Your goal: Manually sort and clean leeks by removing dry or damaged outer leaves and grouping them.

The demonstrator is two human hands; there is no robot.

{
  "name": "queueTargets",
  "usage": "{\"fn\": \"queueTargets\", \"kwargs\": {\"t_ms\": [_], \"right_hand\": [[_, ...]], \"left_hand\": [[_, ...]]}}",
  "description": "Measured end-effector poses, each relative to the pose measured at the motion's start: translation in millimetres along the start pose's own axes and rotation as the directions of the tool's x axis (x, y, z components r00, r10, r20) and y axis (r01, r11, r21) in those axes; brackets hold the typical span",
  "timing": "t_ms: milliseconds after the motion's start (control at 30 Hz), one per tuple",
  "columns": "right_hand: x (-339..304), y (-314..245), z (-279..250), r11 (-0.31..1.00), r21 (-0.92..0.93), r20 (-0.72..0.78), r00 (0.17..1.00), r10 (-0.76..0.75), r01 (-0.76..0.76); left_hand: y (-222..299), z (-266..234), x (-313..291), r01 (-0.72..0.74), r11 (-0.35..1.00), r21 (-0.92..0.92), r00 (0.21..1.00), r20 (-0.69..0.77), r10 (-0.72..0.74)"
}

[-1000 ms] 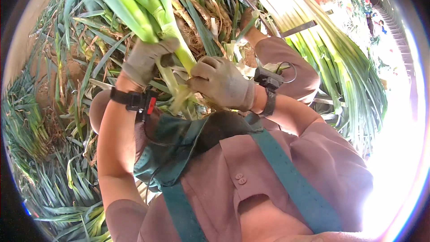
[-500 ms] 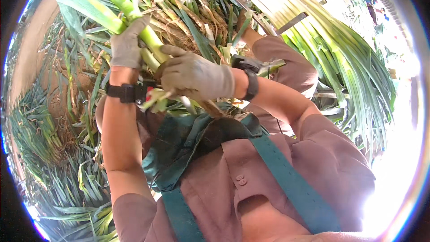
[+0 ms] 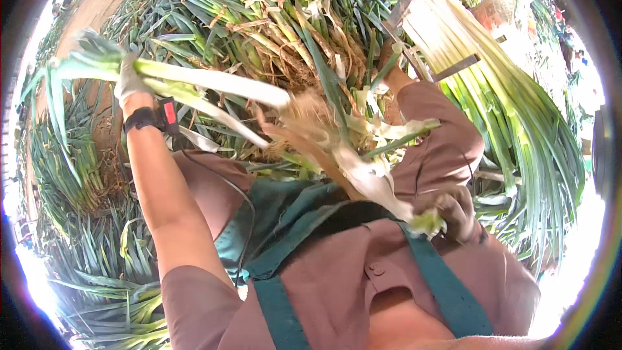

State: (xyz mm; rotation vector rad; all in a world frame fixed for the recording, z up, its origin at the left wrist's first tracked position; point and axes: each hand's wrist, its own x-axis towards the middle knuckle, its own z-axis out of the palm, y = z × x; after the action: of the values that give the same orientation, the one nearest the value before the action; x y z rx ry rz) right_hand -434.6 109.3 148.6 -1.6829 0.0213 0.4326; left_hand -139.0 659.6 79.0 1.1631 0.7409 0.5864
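My gloved left hand [image 3: 131,78] is wrapped round the leaf end of a pair of long green onions [image 3: 214,83]. Their white stems point right across my lap, and their root ends are blurred. My gloved right hand [image 3: 451,212], at the right of my waist, has its fingers curled in beside the end of a pale peeled outer layer [image 3: 372,178]. That strip stretches from near the root ends toward my right hand and is smeared by motion. Over my lap lies a dark green apron [image 3: 285,204].
Ahead lies a heap of unpeeled green onions [image 3: 285,39] with dry, dirty roots. At the right, clean white-stemmed green onions [image 3: 453,39] are stacked beside a metal bar [image 3: 457,68]. More bundles [image 3: 68,168] cover the ground at left. A thin cable [image 3: 249,210] hangs near my left knee.
My left hand has swung out left with the green onions, their stems now lying crosswise. My right hand has pulled back right and down to my waist, drawing a peeled layer away.
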Motion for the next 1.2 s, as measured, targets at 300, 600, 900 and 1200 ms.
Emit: {"fn": "queueTargets", "kwargs": {"t_ms": [300,600,900,1200], "right_hand": [[112,-46,3,0.456,-0.775,0.3,0.89,-0.343,0.437],[300,-127,165,0.666,-0.118,0.449,0.638,-0.625,0.736],[274,-97,188,0.916,-0.058,0.607,0.742,-0.283,0.396],[161,3,90,0.92,-0.01,0.444,0.825,-0.348,0.393]], "left_hand": [[-21,-23,12,0.089,0.965,-0.246,0.973,0.23,-0.031],[-2,23,-78,0.018,0.934,-0.358,0.823,0.536,0.189],[13,23,-101,0.033,0.924,-0.382,0.83,0.525,0.187],[-12,-19,4,0.166,0.908,-0.385,0.924,0.382,-0.008]]}}
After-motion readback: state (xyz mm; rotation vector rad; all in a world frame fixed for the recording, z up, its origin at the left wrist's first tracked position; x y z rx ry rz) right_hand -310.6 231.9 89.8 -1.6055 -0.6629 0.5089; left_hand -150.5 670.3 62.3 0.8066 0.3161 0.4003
